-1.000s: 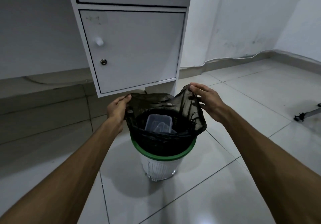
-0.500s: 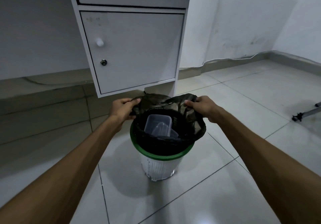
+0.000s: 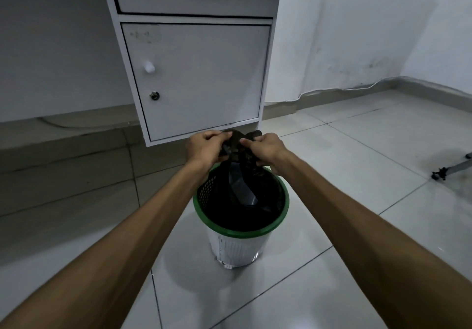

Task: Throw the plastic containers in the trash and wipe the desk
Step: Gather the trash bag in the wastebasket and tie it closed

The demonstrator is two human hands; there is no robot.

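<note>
Bag (image 3: 236, 149), black, mouth gathered and pinched between left hand (image 3: 204, 147) and right hand (image 3: 265, 147) at bin's (image 3: 241, 229) twelve o'clock, seemingly for tying; plastic containers (image 3: 241, 190) faintly visible inside.

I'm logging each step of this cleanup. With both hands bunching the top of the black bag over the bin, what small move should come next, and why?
Probably cross the two gathered ends into a knot. The left hand and right hand pinch the black bag at its mouth above the green-rimmed bin, with a clear container showing inside.
</note>
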